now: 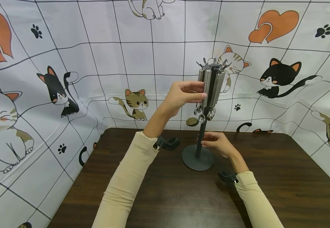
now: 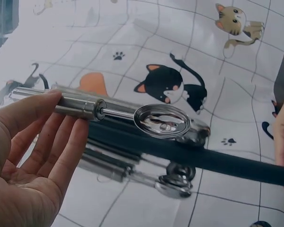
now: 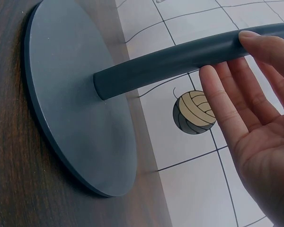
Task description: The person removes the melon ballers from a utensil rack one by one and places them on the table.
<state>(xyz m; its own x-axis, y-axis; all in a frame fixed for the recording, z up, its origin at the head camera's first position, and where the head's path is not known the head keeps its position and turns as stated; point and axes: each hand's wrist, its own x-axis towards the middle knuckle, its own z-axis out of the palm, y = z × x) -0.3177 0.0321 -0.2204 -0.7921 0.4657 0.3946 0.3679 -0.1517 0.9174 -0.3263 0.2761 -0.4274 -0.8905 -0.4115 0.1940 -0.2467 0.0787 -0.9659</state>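
Observation:
A dark grey utensil stand with a round base and a slim pole stands on the table, several steel-handled utensils hanging from hooks at its top. My left hand is at the hanging handles. In the left wrist view its thumb and fingers pinch the handle of a small steel scoop with an oval bowl, beside the pole. Lower down, my right hand holds the pole between thumb and fingers, just above the base.
The brown wooden table reaches back to a white sheet printed with cats and grid lines, which also rises at both sides. Black straps sit on both wrists.

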